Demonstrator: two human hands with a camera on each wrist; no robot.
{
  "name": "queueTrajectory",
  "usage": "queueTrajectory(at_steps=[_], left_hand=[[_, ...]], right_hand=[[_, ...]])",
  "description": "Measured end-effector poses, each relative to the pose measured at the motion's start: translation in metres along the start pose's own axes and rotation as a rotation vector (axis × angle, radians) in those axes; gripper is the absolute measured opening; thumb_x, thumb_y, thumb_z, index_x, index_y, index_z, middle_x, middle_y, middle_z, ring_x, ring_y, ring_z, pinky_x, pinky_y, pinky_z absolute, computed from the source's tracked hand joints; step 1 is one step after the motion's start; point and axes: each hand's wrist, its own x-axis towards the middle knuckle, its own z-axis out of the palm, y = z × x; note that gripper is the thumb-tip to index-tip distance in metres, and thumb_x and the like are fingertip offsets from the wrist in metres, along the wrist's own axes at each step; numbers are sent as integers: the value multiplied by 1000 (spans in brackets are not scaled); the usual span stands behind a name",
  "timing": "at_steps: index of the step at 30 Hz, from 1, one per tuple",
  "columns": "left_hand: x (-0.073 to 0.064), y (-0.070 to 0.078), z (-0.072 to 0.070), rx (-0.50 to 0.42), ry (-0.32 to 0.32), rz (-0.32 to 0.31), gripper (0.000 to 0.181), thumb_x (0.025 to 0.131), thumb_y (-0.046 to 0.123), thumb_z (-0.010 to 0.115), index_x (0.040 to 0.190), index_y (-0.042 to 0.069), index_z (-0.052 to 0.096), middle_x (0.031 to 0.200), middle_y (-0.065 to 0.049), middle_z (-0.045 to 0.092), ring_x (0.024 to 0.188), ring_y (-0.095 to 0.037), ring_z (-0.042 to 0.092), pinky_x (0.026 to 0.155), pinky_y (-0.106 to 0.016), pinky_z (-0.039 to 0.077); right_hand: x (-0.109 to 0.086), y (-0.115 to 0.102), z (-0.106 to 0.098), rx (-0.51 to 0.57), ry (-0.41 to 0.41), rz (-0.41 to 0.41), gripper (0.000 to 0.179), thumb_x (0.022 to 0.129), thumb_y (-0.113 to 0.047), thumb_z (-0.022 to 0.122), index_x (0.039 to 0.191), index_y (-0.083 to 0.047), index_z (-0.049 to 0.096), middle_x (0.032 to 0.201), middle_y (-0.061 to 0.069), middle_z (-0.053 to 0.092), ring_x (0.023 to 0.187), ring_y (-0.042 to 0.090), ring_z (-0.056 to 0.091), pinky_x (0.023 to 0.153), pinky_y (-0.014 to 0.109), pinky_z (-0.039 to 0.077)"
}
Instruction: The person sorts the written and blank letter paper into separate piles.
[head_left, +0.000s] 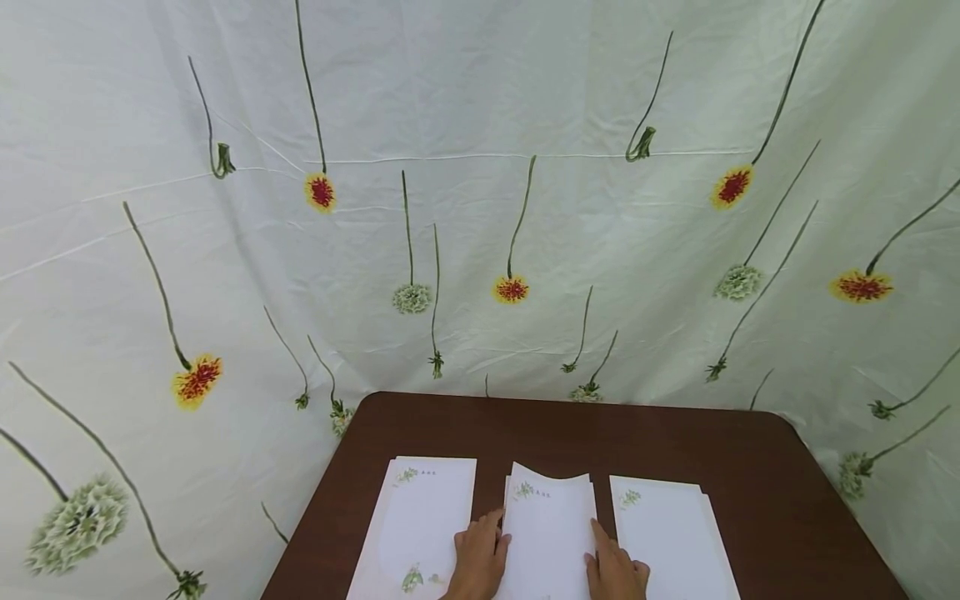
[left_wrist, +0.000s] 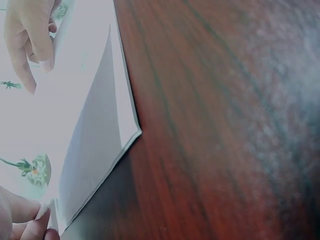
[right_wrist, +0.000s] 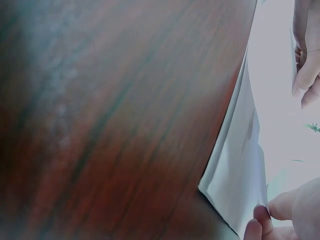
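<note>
A middle stack of white stationery paper [head_left: 551, 542], printed with small green flowers, lies between both hands. Its top sheet [left_wrist: 85, 125] bows up off the sheets below, leaving a gap at the corner. My left hand [head_left: 477, 557] is at the stack's left edge, where thumb and fingers pinch the sheet in the left wrist view. At the right edge, my right hand [head_left: 617, 571] pinches the same sheet between thumb and fingers [right_wrist: 262, 215]. Part of each hand is cut off by the wrist views.
A second paper stack [head_left: 431, 517] lies left of the middle one, and a third [head_left: 667, 533] lies to the right. All rest on a dark brown wooden table [head_left: 570, 425]. Behind it hangs a pale cloth [head_left: 465, 100] with printed flowers.
</note>
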Motion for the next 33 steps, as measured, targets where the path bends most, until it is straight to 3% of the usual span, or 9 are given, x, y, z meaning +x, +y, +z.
queueTrajectory(at_steps=[6, 12, 17, 24, 29, 33], left_hand=[[2, -2, 1, 7, 27, -10, 15, 101, 15, 66, 113, 7, 66, 86, 6, 61, 86, -20, 58, 82, -43, 34], [3, -2, -1, 5, 50, -20, 10, 100, 16, 68, 107, 10, 65, 85, 6, 67, 85, -19, 62, 81, -43, 35], [3, -1, -5, -4, 69, -24, 11, 100, 18, 69, 103, 10, 63, 85, 5, 70, 84, -20, 63, 80, -43, 36], [5, -4, -19, -15, 79, -59, 9, 98, 18, 71, 101, 12, 64, 83, 7, 70, 80, -16, 60, 80, -43, 36], [7, -6, -33, 11, 128, -57, 8, 98, 18, 72, 102, 12, 68, 83, 7, 67, 78, -15, 59, 79, -42, 37], [8, -11, -45, 33, 165, -78, 7, 97, 17, 71, 102, 12, 69, 82, 6, 67, 79, -16, 60, 78, -42, 37]], right_hand=[[0, 1, 1, 20, 0, -12, 53, 93, -6, 75, 141, 4, 56, 76, 2, 59, 75, 25, 64, 75, 50, 37], [-1, -3, -1, 75, -15, 0, 53, 95, -4, 72, 144, 6, 53, 78, 3, 61, 77, 23, 62, 77, 48, 35], [-3, -5, -4, 100, 35, -43, 53, 95, -4, 72, 144, 5, 53, 77, -1, 59, 75, 19, 60, 75, 47, 34], [0, -8, 0, 92, 149, -165, 51, 93, -8, 74, 141, 3, 59, 76, -7, 55, 68, 10, 54, 69, 46, 40], [5, -16, 6, 94, 256, -280, 51, 90, -6, 77, 137, 4, 62, 74, -10, 53, 62, 2, 48, 64, 41, 44], [9, -27, 12, 113, 287, -353, 50, 90, -4, 76, 137, 6, 61, 72, -12, 51, 60, -1, 42, 61, 34, 39]])
